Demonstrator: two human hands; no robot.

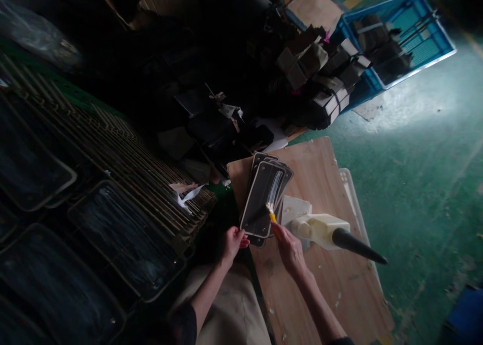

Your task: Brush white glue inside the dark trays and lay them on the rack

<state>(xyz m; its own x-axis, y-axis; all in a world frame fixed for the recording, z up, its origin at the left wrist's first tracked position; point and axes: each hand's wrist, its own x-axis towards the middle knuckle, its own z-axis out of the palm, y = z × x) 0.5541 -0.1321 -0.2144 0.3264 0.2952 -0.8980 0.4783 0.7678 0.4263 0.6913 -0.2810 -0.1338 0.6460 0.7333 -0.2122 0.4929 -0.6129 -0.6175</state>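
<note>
A dark rectangular plate with a pale rim and small corner holes lies on top of a few similar plates, near the left edge of a wooden board. White wet-looking streaks run along its right side. My left hand pinches the near left corner of the top plate. In my right hand is a brush with a yellow handle, its pale bristles touching the plate. To the right of that hand stands a cream plastic bottle with a long black spout, beside a whitish block.
The wooden board rests on a pale crate. On my left, similar dark plates lie spread beside a row of thin rods. Strapped dark bundles and a blue crate stand beyond, on a green floor.
</note>
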